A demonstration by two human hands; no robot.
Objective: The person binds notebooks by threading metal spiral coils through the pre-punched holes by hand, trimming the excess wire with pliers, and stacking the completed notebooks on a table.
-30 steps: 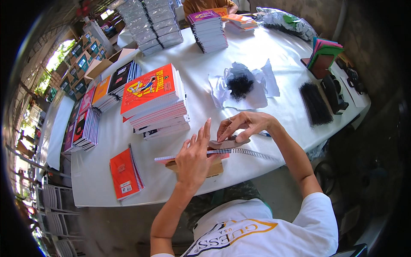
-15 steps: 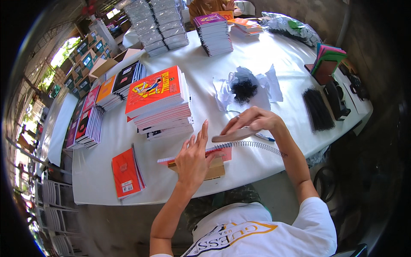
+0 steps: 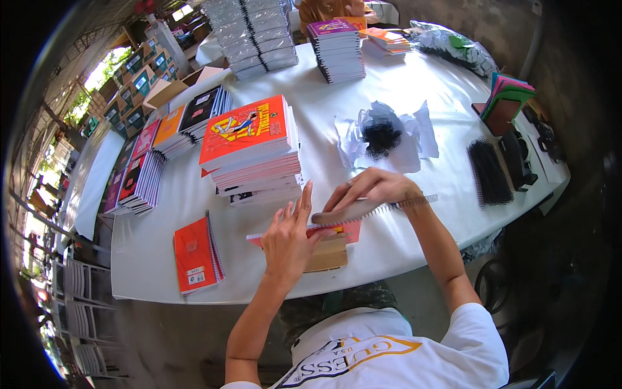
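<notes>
An unbound notebook with a red-pink cover (image 3: 353,232) stands on edge near the front of the table, against a tan block (image 3: 329,254). My left hand (image 3: 285,243) grips it, thumb on the near side and index finger pointing up. In my right hand (image 3: 379,187) is a curved grey-brown strip-like tool (image 3: 350,212), lying along the notebook's top edge. A dark spiral binding coil (image 3: 424,200) runs along the tool and sticks out past my right wrist. How far the coil sits in the holes is hidden by the tool.
A tall stack of red-covered notebooks (image 3: 249,133) stands just beyond my left hand. One red spiral notebook (image 3: 196,253) lies at the left front. Black coils lie on crumpled paper (image 3: 424,133) and in a bundle (image 3: 490,174) at right. Across the table sits another person (image 3: 330,9).
The tool has come down onto the notebook's edge and coil, moving slightly left and lower. The coil's free end now points upward to the right. The whole view has shifted a little.
</notes>
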